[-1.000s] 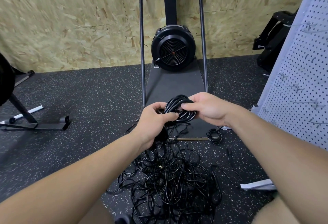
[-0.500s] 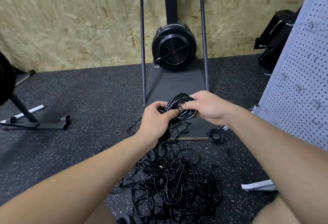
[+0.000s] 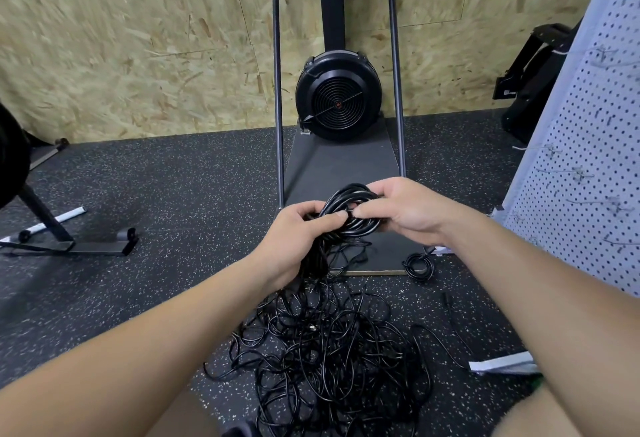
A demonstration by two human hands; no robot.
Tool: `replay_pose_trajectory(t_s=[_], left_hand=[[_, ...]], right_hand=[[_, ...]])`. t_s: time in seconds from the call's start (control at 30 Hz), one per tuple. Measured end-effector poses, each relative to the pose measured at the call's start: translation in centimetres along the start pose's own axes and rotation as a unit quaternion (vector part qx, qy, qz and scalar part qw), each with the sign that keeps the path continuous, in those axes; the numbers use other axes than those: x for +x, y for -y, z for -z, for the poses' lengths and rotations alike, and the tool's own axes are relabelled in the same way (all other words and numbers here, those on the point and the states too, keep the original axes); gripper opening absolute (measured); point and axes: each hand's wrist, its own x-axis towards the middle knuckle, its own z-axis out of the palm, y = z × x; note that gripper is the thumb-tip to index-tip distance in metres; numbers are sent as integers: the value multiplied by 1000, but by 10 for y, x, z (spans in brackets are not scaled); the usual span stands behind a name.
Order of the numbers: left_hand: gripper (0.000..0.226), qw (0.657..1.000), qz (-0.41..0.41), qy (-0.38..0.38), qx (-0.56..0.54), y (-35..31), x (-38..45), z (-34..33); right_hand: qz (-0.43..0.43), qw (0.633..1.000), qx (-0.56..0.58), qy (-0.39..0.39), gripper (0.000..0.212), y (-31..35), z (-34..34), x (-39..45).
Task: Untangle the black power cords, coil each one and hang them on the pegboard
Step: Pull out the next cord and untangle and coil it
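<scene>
1. Two bare hands meet at the centre, above a speckled black floor point(image 3: 173, 194).
2. The left hand point(image 3: 298, 232) and the right hand point(image 3: 401, 210) each curl their fingers around one coiled black cord point(image 3: 349, 210); its loops run left to right between them.
3. One large tangle of black cords point(image 3: 329, 353) lies on the near floor below the hands; the cords in it cannot be counted.
4. One small coil point(image 3: 419, 263) lies on the floor, right of the hands.
5. One white pegboard point(image 3: 588, 166) with wire hooks stands at the right.
6. No writing is readable.
</scene>
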Motion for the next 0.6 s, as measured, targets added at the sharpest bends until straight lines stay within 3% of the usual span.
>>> replay_pose_trajectory(t_s=[0.17,0.27,0.37,0.43,0.53,0.6], left_hand=[[39,992,33,110,-49,-6,-6,3],[34,988,40,140,-52,-10,-6,7],[31,987,56,140,-58,-10,-5,9],[45,987,68,133,-64,-8,-2,8],[51,987,72,121,-75,-6,-2,4],[49,988,69,99,-97,-7,-2,3]], right_hand=[[60,996,67,24,31,2,10,-9],[81,992,96,-28,33,-3,-1,-5],[116,981,-28,-155,32,-5,-14,1],[156,955,-143,-208,30,-4,-18,0],[246,906,-268,-214,10,3,-16,-6],[259,895,-322,-168,17,8,-15,-12]])
